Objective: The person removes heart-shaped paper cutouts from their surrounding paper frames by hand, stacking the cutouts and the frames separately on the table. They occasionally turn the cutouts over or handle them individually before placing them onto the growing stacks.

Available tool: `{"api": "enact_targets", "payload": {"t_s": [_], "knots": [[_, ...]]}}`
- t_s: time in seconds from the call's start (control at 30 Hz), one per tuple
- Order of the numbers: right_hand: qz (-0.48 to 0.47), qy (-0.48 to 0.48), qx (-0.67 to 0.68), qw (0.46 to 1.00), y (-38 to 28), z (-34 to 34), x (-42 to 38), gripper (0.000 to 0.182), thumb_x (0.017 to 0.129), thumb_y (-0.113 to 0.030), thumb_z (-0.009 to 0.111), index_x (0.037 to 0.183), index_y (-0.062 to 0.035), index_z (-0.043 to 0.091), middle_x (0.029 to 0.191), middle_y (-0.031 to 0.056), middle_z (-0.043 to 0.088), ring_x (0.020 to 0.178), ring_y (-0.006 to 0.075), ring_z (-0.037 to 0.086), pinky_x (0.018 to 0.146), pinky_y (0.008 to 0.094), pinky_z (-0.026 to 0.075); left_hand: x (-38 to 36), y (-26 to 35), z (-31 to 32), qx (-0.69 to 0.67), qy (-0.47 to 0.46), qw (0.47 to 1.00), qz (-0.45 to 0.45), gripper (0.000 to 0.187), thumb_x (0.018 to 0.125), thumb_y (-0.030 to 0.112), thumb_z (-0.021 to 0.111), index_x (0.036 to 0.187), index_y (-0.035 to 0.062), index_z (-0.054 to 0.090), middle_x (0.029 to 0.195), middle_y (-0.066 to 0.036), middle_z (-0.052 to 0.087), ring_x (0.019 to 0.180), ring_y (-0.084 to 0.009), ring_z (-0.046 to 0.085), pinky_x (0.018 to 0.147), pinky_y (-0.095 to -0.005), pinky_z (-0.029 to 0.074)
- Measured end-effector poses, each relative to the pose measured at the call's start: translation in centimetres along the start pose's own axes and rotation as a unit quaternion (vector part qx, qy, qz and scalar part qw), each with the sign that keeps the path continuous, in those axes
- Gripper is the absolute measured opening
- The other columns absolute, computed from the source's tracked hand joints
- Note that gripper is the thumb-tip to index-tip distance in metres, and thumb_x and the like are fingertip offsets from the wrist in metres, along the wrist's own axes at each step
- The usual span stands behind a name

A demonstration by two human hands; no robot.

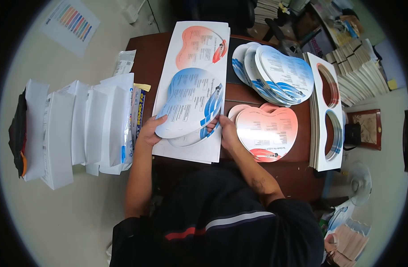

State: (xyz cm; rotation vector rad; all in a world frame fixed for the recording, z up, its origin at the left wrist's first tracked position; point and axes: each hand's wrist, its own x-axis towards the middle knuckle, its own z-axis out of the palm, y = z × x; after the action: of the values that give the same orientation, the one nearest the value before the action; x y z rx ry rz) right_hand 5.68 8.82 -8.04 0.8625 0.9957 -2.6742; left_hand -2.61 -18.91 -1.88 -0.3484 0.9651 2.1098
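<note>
A blue and white bean-shaped printed card point(188, 100) is tilted up over a white printed sheet point(208, 153). My left hand point(153, 130) grips the card's lower left edge, thumb on top. At the card's lower right edge, my right hand point(228, 129) has its fingers curled, partly hidden between the card and the sheet's right side; it seems to hold the card's rim. A curved white edge shows below the card. Farther up the same sheet is a red bean-shaped print point(199, 46).
Right of the sheet lie a pile of blue cut-out cards point(286, 73) and a smaller red pile point(268, 129). Beyond them stands a stack of white sheets with bean-shaped holes point(319, 111). White paper packs point(97, 124) stand at the left. The brown desk point(144, 58) lies beneath.
</note>
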Motion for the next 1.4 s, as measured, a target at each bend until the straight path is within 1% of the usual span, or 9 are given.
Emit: {"api": "enact_targets", "payload": {"t_s": [0.17,0.27,0.4,0.53,0.7,0.8,1.0,1.23,1.4], "knots": [[-0.295,0.19,-0.457,0.817,-0.3,1.8,-2.4,0.049,0.098,-0.029,0.053,0.13,0.0062,0.045,0.125,0.0199,0.053,0.116,0.027,0.052,0.101,0.036,0.039,-0.7,0.3,-0.4,-0.059,-0.006,0.998,-0.001,0.05,0.09,0.008,0.064,0.13,-0.0131,0.042,0.125,-0.025,0.058,0.112,-0.0324,0.062,0.097,-0.0442,0.052],[-0.278,0.158,-0.303,0.898,-2.8,3.3,-2.6,0.051,0.097,-0.036,0.054,0.129,0.0034,0.048,0.129,0.02,0.052,0.121,0.0279,0.049,0.104,0.0362,0.036,-1.3,-0.2,-0.6,-0.059,-0.015,0.998,-0.005,0.05,0.091,0.008,0.063,0.13,-0.0133,0.042,0.125,-0.025,0.057,0.112,-0.0324,0.062,0.097,-0.0438,0.052],[0.007,0.139,-0.068,0.988,-8.5,6.3,-3.3,0.075,0.088,-0.054,0.061,0.136,0.0016,0.045,0.135,0.0207,0.048,0.124,0.0335,0.046,0.106,0.0342,0.035,-1.9,-0.7,-0.8,-0.03,-0.006,1.0,-0.004,0.051,0.091,0.008,0.063,0.132,-0.0127,0.041,0.126,-0.025,0.057,0.113,-0.0318,0.062,0.098,-0.0424,0.051],[-0.17,0.134,-0.365,0.905,-6.7,4.7,0.4,0.093,0.079,-0.053,0.072,0.137,0.0111,0.038,0.138,0.0284,0.041,0.127,0.0358,0.042,0.105,0.0392,0.035,-1.6,-0.5,-1.2,-0.014,-0.038,0.999,-0.011,0.052,0.09,0.009,0.064,0.133,-0.0118,0.041,0.127,-0.024,0.057,0.115,-0.0312,0.061,0.1,-0.0418,0.05],[-0.414,0.214,-0.446,0.764,-4.6,5.8,-1.2,0.065,0.083,-0.043,0.072,0.114,0.0108,0.052,0.11,0.0198,0.055,0.101,0.0264,0.056,0.085,0.0377,0.046,-1.3,-0.8,-1.3,-0.069,-0.042,0.997,0.006,0.051,0.09,0.007,0.063,0.132,-0.0112,0.042,0.127,-0.023,0.057,0.116,-0.0309,0.06,0.1,-0.0415,0.049],[-0.054,0.056,-0.185,0.98,-5.3,4.3,0.9,0.051,0.084,-0.036,0.072,0.115,0.0029,0.058,0.093,0.0118,0.064,0.077,0.0198,0.061,0.075,0.0321,0.048,-1.2,-1.2,-1.2,-0.034,-0.052,0.998,0.005,0.048,0.09,0.006,0.063,0.131,-0.0111,0.043,0.128,-0.023,0.057,0.116,-0.0301,0.06,0.101,-0.0416,0.049],[0.023,0.018,-0.134,0.991,-4.5,4.7,0.8,0.035,0.09,-0.01,0.062,0.12,0.0075,0.055,0.106,0.0157,0.067,0.093,0.0241,0.068,0.078,0.0328,0.057,-0.3,-3.1,-2.5,0.041,-0.023,0.999,-0.012,0.054,0.089,0.005,0.065,0.136,-0.0096,0.041,0.132,-0.021,0.055,0.12,-0.0288,0.057,0.104,-0.0407,0.046],[0.08,-0.037,-0.036,0.995,-3.9,2.8,2.7,0.039,0.09,0.002,0.053,0.128,0.0134,0.047,0.118,0.0243,0.062,0.104,0.033,0.065,0.094,0.0424,0.054,0.1,-2.0,-3.5,-0.081,0.006,0.996,-0.026,0.082,0.099,0.06,0.028,0.135,-0.0133,0.039,0.132,-0.025,0.054,0.119,-0.0351,0.057,0.099,-0.0457,0.048],[0.167,-0.136,0.051,0.975,-10.7,3.3,1.7,0.043,0.088,-0.001,0.052,0.127,0.0153,0.046,0.122,0.0289,0.059,0.111,0.0365,0.062,0.102,0.0461,0.048,1.0,-2.2,-5.0,0.002,-0.01,0.999,-0.039,0.092,0.095,0.068,0.031,0.139,-0.0135,0.034,0.137,-0.031,0.047,0.128,-0.0374,0.05,0.103,-0.0483,0.041]]}}
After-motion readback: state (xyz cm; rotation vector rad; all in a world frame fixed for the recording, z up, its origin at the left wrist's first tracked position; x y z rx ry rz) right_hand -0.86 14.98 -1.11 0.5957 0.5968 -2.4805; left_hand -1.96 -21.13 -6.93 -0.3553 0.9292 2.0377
